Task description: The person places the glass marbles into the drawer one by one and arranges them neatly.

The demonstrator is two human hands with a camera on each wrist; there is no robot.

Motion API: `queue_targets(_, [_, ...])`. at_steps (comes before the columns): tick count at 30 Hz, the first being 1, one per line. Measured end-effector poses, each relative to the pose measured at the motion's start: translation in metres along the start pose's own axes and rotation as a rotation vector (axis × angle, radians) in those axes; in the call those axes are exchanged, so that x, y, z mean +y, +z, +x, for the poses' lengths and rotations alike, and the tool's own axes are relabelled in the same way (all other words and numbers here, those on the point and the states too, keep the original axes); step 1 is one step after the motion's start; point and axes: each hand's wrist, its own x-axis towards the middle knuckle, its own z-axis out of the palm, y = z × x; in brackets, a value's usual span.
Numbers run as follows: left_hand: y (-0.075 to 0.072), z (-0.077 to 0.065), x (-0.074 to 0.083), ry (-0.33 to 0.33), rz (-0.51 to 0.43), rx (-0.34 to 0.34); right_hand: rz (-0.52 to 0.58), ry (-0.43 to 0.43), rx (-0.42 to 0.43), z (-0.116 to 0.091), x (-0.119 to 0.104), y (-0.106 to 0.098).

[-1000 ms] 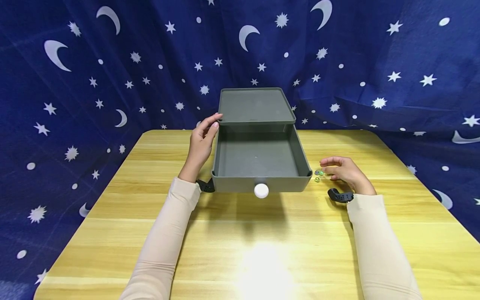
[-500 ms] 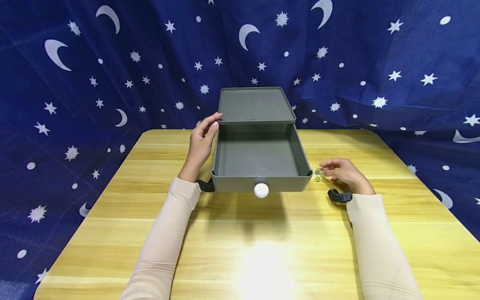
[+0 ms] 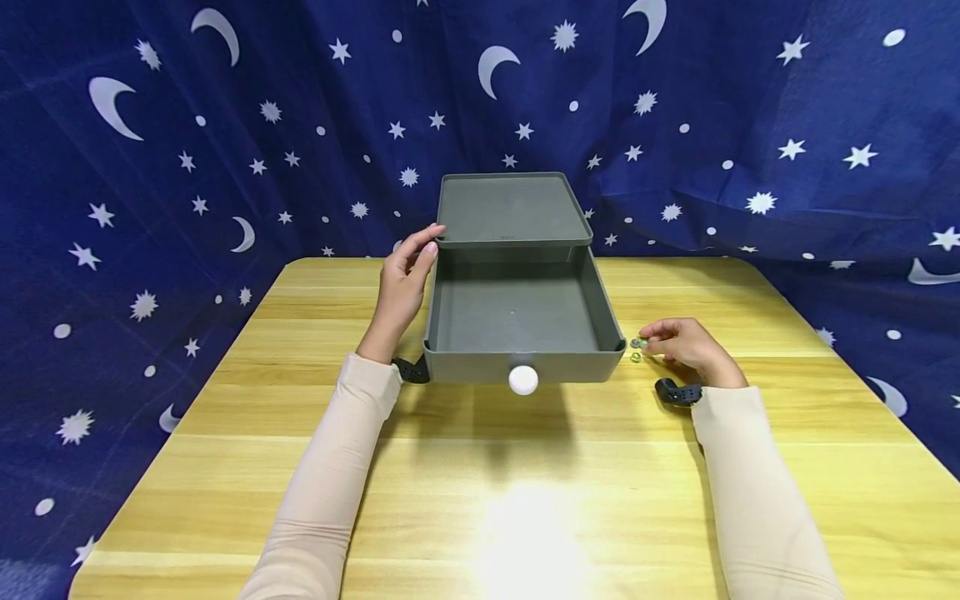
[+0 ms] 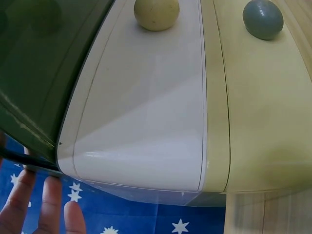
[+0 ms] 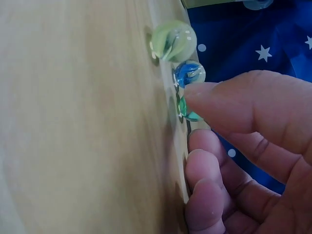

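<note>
L hand (image 3: 400,292) touches cabinet (image 3: 510,208) corner, grip loose, prob. steadying it w/ drawer (image 3: 472,367) out. R hand (image 3: 688,345)'s at green marble (image 5: 191,116); can't tell if it's pinched.

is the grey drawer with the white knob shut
No, the head view shows the grey drawer pulled out in front of the unit's grey top, with its inside showing.
</note>
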Motion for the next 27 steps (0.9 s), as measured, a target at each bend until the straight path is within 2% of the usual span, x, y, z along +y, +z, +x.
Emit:
queue_targets(14, [-0.0005,0.0001,-0.0013,-0.002,0.004,0.002,-0.066,0.020,0.010,0.0015,-0.0020,0.0013])
queue_targets(27, [0.0001,0.0008,-0.0014,0.005,0.000,0.004,-0.116,0.005,0.030,0.0031,-0.0012,0.0027])
